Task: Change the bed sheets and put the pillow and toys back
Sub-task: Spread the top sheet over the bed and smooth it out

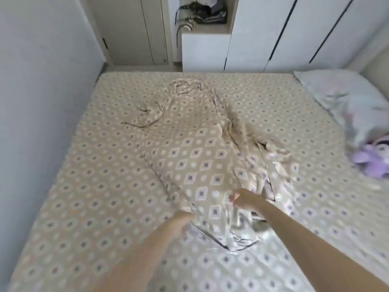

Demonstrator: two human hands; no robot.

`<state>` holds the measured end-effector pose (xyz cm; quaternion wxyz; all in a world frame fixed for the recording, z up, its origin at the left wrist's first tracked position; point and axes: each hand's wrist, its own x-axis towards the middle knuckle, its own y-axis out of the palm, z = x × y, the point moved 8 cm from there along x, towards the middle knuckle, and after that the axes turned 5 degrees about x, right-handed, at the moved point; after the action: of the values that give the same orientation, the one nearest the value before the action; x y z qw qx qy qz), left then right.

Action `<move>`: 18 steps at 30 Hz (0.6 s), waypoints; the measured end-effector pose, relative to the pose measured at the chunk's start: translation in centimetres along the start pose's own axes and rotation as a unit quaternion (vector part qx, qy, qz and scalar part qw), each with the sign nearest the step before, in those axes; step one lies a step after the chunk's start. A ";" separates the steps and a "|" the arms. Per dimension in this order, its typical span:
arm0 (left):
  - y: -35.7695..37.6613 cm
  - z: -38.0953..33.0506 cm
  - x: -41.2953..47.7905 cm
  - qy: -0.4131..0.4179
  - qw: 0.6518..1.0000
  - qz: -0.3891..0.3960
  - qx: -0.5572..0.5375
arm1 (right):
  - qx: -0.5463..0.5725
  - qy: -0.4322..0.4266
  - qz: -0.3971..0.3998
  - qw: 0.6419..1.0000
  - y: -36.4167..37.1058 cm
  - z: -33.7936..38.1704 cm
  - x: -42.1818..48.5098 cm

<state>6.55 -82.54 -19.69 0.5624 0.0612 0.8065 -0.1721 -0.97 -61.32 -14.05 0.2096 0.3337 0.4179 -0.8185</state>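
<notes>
A beige fitted sheet (88, 165) with a diamond and dot pattern covers the mattress. On top of it lies a loose piece of cloth (195, 148) in the same pattern, bunched and wrinkled from the bed's middle down to my hands. My left hand (182, 221) grips the cloth's near left edge. My right hand (245, 200) pinches a fold of it slightly farther away. A pale floral pillow (341, 98) lies at the right side of the bed. A purple plush toy (372, 157) sits just below the pillow at the right edge.
A grey wall (42, 81) runs along the bed's left side. Beyond the far edge stand a door (134, 30), a white cabinet (202, 51) with cluttered items on its shelf, and white wardrobe doors (294, 28). An upholstered headboard (374, 70) is at right.
</notes>
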 end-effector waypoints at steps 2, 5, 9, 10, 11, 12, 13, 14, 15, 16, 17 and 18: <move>3.4 2.7 1.9 -0.053 0.996 0.037 -0.066 | 0.022 0.000 0.026 0.999 2.3 -2.3 0.8; 6.3 3.9 4.3 -0.066 0.987 0.058 -0.132 | 0.067 -0.027 0.033 0.997 4.1 -3.8 1.6; 9.2 4.6 7.2 -0.085 0.975 0.086 -0.184 | 0.028 -0.056 0.066 0.996 6.6 -5.8 3.0; 9.7 4.6 7.8 -0.088 0.974 0.087 -0.191 | 0.033 -0.056 0.071 0.995 7.0 -6.4 3.5; 9.8 4.5 8.0 -0.086 0.974 0.086 -0.192 | 0.041 -0.058 0.071 0.995 7.1 -6.6 3.6; 10.0 4.3 8.3 -0.085 0.974 0.090 -0.190 | 0.047 -0.056 0.072 0.995 7.1 -6.7 3.8; 10.3 4.1 8.3 -0.083 0.974 0.101 -0.187 | 0.053 -0.054 0.074 0.994 7.1 -6.8 4.0; 10.5 3.7 8.2 -0.077 0.974 0.107 -0.185 | 0.053 -0.053 0.073 0.995 7.0 -6.8 4.1; 10.6 3.4 8.2 -0.069 0.976 0.108 -0.177 | 0.051 -0.053 0.073 0.995 7.1 -6.6 4.1; 10.4 2.9 7.7 -0.054 0.979 0.103 -0.165 | 0.042 -0.056 0.071 0.995 7.0 -6.3 4.1; 9.9 2.6 7.4 -0.036 0.982 0.085 -0.165 | 0.029 -0.060 0.070 0.995 6.9 -6.0 4.0; 9.1 2.0 6.8 -0.014 0.985 0.063 -0.161 | 0.011 -0.060 0.076 0.995 7.0 -5.7 3.8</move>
<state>8.52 -75.40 -28.54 0.5861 0.0183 0.8100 -0.0050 2.83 -60.76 -23.06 0.2924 0.3176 0.3687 -0.8232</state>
